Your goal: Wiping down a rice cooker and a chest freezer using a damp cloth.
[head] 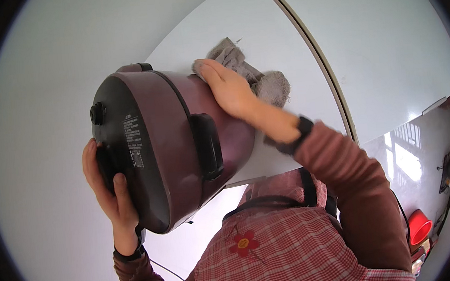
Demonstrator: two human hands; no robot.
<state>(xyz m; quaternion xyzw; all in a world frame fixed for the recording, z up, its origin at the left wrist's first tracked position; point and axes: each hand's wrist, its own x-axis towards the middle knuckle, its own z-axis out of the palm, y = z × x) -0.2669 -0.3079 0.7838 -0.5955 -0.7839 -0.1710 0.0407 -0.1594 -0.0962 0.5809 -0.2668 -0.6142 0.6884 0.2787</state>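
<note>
An electric pressure cooker (173, 144) with a maroon body and a black lid top lies tilted over a white surface, its lid facing left. My left hand (112, 189) grips the black handle on the lid, thumb on one side and fingers on the other. Against the cooker's upper side lies my right hand (231, 88), pressing a grey cloth (238, 60) to the body near its base. The cloth is crumpled, and part of it spreads onto the white surface beyond the hand. A black side handle (207, 146) faces me.
Beneath the cooker is a white surface (280, 37), with a dark-edged seam (312, 42) curving down its right side. At the lower right, a red plastic container (420, 226) stands on a shiny floor (404, 158). A wall-like white panel rises at left.
</note>
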